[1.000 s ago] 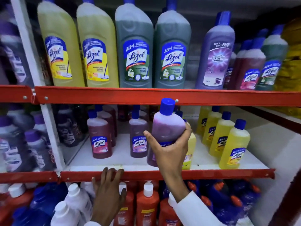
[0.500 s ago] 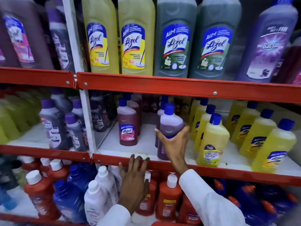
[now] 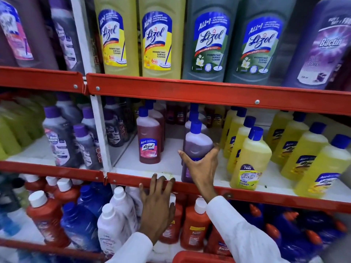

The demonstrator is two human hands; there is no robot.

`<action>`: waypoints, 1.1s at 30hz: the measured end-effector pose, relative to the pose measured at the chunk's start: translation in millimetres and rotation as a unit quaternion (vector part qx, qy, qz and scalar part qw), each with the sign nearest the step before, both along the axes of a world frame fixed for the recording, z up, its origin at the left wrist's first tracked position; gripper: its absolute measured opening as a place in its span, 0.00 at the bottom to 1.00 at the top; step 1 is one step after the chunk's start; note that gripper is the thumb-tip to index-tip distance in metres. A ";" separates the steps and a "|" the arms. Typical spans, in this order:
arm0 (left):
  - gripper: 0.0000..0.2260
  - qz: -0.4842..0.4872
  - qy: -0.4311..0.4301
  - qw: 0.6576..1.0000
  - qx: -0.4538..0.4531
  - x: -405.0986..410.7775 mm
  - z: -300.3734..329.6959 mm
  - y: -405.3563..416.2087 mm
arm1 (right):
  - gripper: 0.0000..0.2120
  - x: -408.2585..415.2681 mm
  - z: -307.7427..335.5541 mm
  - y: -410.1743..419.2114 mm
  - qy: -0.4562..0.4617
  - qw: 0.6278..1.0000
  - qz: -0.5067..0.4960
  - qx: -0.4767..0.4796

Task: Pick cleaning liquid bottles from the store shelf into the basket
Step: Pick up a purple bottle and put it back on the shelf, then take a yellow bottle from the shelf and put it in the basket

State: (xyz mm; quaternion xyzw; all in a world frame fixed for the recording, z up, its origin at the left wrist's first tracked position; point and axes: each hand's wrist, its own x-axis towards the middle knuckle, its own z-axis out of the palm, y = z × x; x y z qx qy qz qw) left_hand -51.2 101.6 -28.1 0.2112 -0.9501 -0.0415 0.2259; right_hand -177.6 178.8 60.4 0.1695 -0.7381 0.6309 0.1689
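Note:
My right hand (image 3: 201,168) is wrapped around a purple cleaning liquid bottle with a blue cap (image 3: 197,143), which stands upright near the front of the middle shelf (image 3: 133,168). My left hand (image 3: 156,204) is spread open, fingertips resting on the red front rail of that shelf (image 3: 247,196), holding nothing. A red Lizol bottle (image 3: 149,141) stands to the left of the held bottle. The red rim of the basket (image 3: 201,258) shows at the bottom edge, below my right sleeve.
Yellow Bactin and Lizol bottles (image 3: 248,160) crowd the shelf right of my right hand. Large yellow and green Lizol bottles (image 3: 159,38) fill the top shelf. Red, blue and white bottles (image 3: 115,223) pack the bottom shelf. A white upright post (image 3: 98,126) divides the bays.
The bottle in my right hand has gone from raised off the shelf down to the shelf's front. My head has moved closer and left. My left hand has risen to the rail.

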 end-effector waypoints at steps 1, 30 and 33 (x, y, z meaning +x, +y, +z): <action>0.31 0.002 -0.001 1.000 -0.002 -0.4 -0.2 1.2 | 0.49 0.1 0.1 1.8 0.000 1.000 0.006 0.005; 0.24 -0.157 0.041 0.986 0.031 -71.7 13.7 117.2 | 0.34 -61.6 25.3 173.9 -0.055 0.963 0.068 -0.255; 0.23 -0.157 0.048 0.985 0.050 -73.6 14.3 119.6 | 0.33 -65.1 43.6 201.9 -0.100 0.872 0.313 -0.364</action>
